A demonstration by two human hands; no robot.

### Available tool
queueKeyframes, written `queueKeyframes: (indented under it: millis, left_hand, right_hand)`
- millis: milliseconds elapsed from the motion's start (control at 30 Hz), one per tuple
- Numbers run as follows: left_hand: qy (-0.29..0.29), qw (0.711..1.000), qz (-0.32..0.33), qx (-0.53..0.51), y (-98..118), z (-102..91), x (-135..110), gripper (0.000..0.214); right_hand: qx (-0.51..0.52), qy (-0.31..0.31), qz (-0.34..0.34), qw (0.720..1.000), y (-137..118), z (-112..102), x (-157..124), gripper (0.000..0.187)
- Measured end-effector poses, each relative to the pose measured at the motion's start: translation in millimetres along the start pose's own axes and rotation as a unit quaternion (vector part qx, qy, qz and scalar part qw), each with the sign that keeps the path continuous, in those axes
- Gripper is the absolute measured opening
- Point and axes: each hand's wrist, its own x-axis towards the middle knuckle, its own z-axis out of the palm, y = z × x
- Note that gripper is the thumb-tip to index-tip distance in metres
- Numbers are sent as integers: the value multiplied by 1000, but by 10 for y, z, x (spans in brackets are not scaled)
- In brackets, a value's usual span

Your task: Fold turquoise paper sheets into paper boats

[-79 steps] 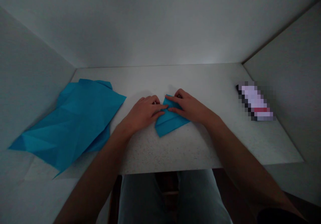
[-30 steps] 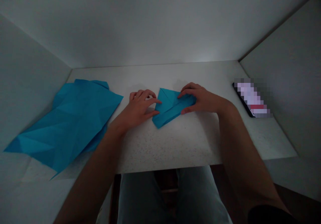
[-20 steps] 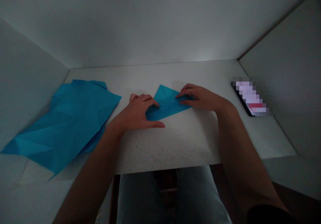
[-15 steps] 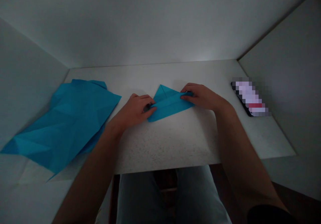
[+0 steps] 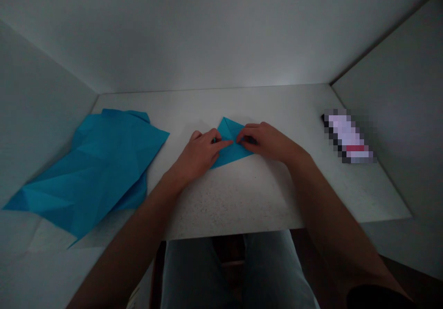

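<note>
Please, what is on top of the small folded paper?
The left hand and the right hand both touch the small folded paper from above; its surface beneath them cannot be seen.

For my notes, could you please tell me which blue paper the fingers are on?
The small folded paper, touched by the left hand and right hand; the larger, creased paper lies at the left, neither hand on it.

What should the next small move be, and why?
Probably press and draw the left hand and right hand apart along the folded blue paper: their fingertips sit close together near its middle, and it lies on the white table, which should give firm backing for flattening it.
</note>
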Motion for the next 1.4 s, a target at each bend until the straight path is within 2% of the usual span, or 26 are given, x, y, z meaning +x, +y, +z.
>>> queueKeyframes:
  millis: [100,233,367,500,600,700,800,967,1067,1267,1400]
  left_hand:
    - [-31,999,9,26,59,32,19,50]
    - [-57,998,-4,27,77,18,25,52]
    - [-52,998,-28,-7,-31,-40,-15,47]
    - [-31,995,-73,-55,-191,-122,-59,41]
    - [-35,992,-93,-78,-261,-175,-72,41]
    - [-33,989,-110,-90,-277,-197,-75,43]
    - [-24,986,-135,-94,-266,-187,-79,47]
    - [-19,982,-159,-98,-227,-144,-87,39]
    - [-20,979,-178,-97,-201,-127,-88,37]
    - [-21,972,-194,-128,-193,-114,-89,30]
    - [6,973,-195,-127,-190,-78,-98,42]
  right_hand:
    - [18,-16,-14,1000,-81,41,16,20]
    - [-2,1,51,999,-64,25,-2,18]
    - [-12,20,135,991,102,-59,-65,20]
    - [11,53,186,981,329,-146,-152,23]
    - [42,70,212,974,434,-169,-190,30]
    - [64,84,231,967,470,-163,-196,48]
    - [69,93,216,970,480,-154,-186,59]
    - [40,74,161,983,491,-165,-177,43]
    - [43,56,162,984,481,-172,-177,41]
    - [41,60,163,984,439,-166,-166,40]
    - [36,46,159,986,407,-173,-164,37]
